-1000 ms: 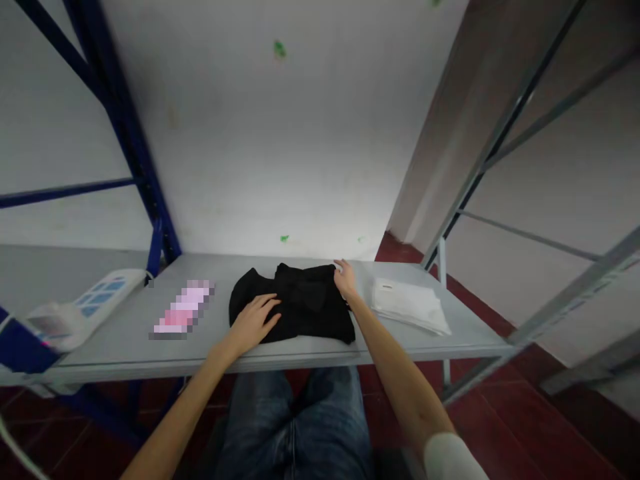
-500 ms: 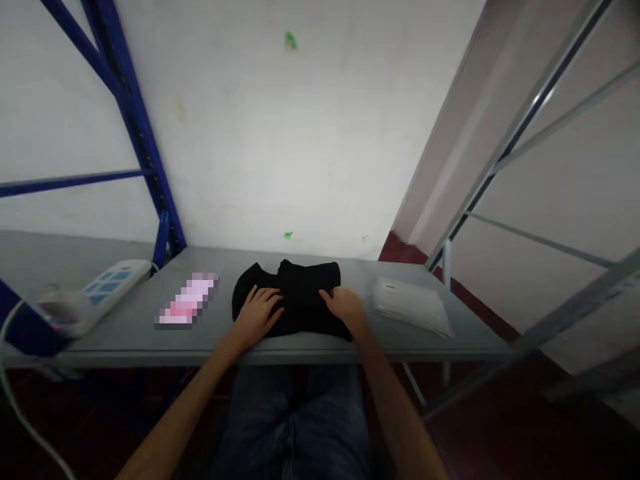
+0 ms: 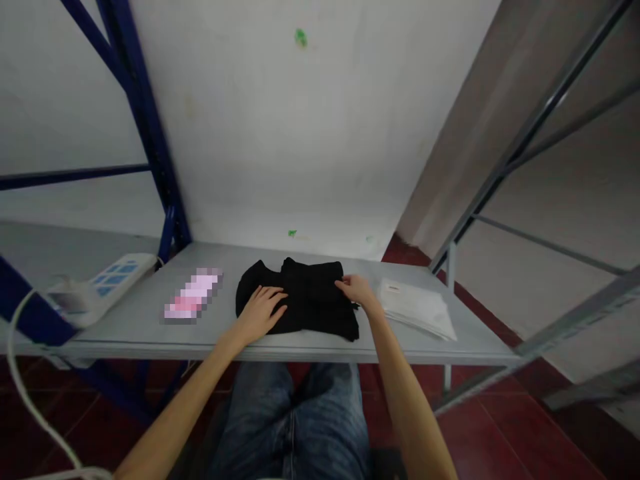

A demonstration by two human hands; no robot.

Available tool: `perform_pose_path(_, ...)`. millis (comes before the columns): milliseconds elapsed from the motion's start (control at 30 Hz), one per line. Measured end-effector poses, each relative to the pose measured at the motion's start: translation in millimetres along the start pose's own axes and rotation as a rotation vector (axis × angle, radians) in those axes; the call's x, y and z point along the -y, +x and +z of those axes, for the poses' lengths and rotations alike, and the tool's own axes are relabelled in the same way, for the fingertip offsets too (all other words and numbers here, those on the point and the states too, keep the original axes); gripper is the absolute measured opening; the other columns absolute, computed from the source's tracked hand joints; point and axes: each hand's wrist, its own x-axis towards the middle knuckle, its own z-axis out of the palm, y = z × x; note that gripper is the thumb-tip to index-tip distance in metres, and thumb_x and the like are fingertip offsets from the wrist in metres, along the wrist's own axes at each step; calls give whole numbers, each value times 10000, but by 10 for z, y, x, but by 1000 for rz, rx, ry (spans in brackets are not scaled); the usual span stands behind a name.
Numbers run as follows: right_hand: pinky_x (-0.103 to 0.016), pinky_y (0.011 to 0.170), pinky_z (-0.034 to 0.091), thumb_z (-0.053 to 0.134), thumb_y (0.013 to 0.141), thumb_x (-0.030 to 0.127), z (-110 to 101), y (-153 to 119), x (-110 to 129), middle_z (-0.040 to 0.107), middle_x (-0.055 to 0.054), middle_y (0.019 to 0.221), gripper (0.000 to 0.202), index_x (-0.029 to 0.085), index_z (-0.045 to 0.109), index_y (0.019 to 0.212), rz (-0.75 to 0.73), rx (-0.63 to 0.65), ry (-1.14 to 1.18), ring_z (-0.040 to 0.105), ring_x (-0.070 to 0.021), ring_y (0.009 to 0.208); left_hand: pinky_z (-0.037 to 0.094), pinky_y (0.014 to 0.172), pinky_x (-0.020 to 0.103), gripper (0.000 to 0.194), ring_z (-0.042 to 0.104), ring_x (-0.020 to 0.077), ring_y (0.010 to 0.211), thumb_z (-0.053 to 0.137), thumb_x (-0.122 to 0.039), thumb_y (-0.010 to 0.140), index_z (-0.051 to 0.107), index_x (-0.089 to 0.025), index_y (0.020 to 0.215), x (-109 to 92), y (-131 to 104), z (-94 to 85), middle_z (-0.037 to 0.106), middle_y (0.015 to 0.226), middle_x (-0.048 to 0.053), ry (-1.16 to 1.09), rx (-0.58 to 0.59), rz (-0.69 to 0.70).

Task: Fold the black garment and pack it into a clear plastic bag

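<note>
A black garment (image 3: 320,300) lies folded on the grey tabletop in front of me, with a rounded end at the left. My left hand (image 3: 263,309) rests flat on its left part, fingers spread. At the right edge of the cloth, my right hand (image 3: 354,288) has thumb and fingers pinched on the fabric. A small dark strip or tag sticks out below that hand; what it is I cannot make out. To the right of the garment lies a stack of whitish plastic bags (image 3: 417,307).
A blurred-out pink phone-like object (image 3: 194,295) lies left of the garment. Farther left is a white power strip (image 3: 113,280) with a cable. Blue rack posts (image 3: 150,127) stand at the left, a grey metal frame (image 3: 500,177) at the right. A white wall (image 3: 300,147) rises behind the tabletop (image 3: 225,340).
My right hand has shifted a little outward to the garment's right edge, uncovering its near right corner. The left hand stays on the cloth. The view has moved slightly.
</note>
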Motion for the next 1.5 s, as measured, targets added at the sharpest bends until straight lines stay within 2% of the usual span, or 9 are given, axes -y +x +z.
perform_pose_path(233,-300,803,495,614,992,434,119,-223,35,759,-124,1106,311,183,714,1145,125,-197,-58,712,-261,1045,324,1223,607,317,591,293,1304,526,-327,999,677,-237,1262,-33,-3,-25,667,1359,105,-5,-37,4)
perform_pose_path(433,-339,847,518,581,1008,439,107,-322,138,780,-101,1014,277,215,744,1023,119,-228,42,728,-274,1016,288,1232,628,320,573,299,1328,524,-338,1007,660,-237,1277,-68,10,-92,651,1382,112,5,-47,-5)
perform_pose_path(700,-298,825,567,549,1014,400,152,-148,744,754,-69,1164,248,232,687,1132,-200,21,991,756,-176,966,416,1140,544,287,615,303,1217,479,-354,1028,668,-222,1200,-117,60,-207,681,1274,112,-1,-227,-87)
perform_pose_path(767,-300,826,564,554,1005,368,126,-179,748,751,-70,1151,225,228,681,1127,-165,-64,917,749,-183,975,468,1067,515,270,628,309,1154,489,-346,1019,675,-217,1165,-117,62,-238,697,1212,109,2,-254,-110)
perform_pose_path(867,-337,891,534,597,970,276,78,-292,520,764,-77,1044,161,211,696,1079,-39,-278,387,727,-229,1016,479,1032,501,239,634,309,1107,506,-330,1005,674,-216,1133,-106,63,-256,706,1164,103,6,-268,-137)
perform_pose_path(1000,-371,884,524,603,993,355,104,-408,198,771,-107,1025,198,210,702,1084,117,-216,-12,722,-285,1046,477,1022,487,217,631,308,1108,521,-320,998,669,-216,1117,-100,70,-231,706,1154,98,0,-271,-163)
perform_pose_path(1133,-368,906,520,595,1008,400,184,-369,325,780,-100,1031,262,203,663,1165,65,-192,114,720,-271,1056,473,1025,485,235,626,309,1112,512,-329,1006,663,-209,1140,-104,72,-229,703,1157,97,3,-261,-164)
perform_pose_path(1333,-303,906,540,474,1059,374,150,-275,812,786,-39,1071,317,231,570,1325,-300,-161,666,744,-156,921,489,1003,471,300,641,311,1095,450,-385,1033,667,-203,1132,-56,66,-316,709,1156,109,0,-301,-221)
perform_pose_path(1500,-314,922,527,535,1026,294,161,-338,579,788,-33,1037,273,234,630,1276,-191,-199,406,737,-196,1003,514,968,452,330,637,303,1071,501,-460,1013,654,-209,1161,-112,66,-311,693,1097,105,-16,-352,-221)
